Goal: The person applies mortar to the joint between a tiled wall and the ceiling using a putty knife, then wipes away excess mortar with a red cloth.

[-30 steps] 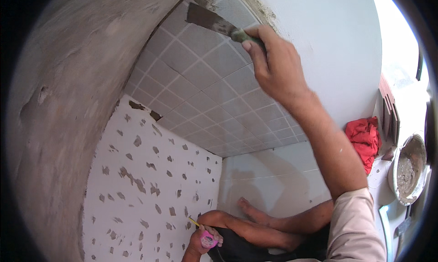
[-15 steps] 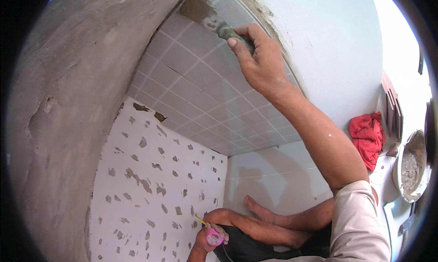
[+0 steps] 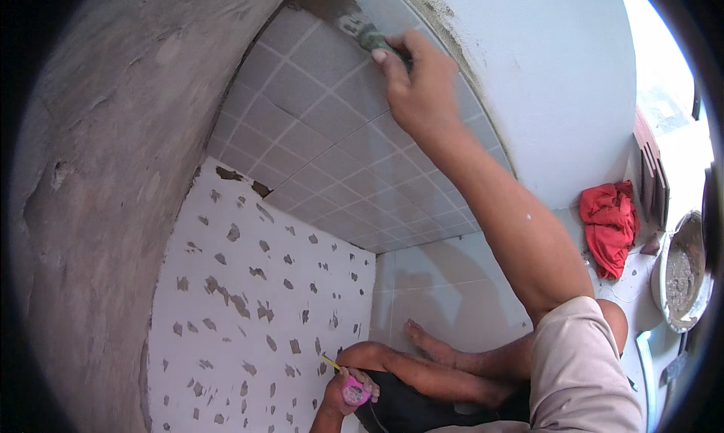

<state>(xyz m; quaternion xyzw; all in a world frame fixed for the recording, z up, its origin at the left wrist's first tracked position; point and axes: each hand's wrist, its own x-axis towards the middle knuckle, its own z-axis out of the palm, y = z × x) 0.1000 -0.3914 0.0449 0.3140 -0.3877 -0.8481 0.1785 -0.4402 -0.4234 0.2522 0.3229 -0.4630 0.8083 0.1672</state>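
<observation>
My right hand (image 3: 422, 86) is closed round the green handle of a scraper (image 3: 371, 38), thumb and fingers pinching it, arm stretched out. The scraper's broad, brown-stained blade lies over the upper part of the grey tiles (image 3: 309, 120); whether it touches them I cannot tell. Low in the view, beside my bent knee, my left hand (image 3: 337, 394) is wrapped round a pink tape measure (image 3: 354, 392). A short length of yellow tape sticks out of it toward the white chipped surface (image 3: 249, 320).
A rough grey cement wall (image 3: 113, 169) runs down the left side. At right lie a red cloth (image 3: 609, 226), stacked brown tiles (image 3: 652, 177) and a basin (image 3: 682, 275) of grey mix. My bare foot (image 3: 431, 344) rests near pale tiles (image 3: 452, 305).
My right hand has moved slightly up and to the left with the scraper. The left hand and the tape measure have stayed nearly still.
</observation>
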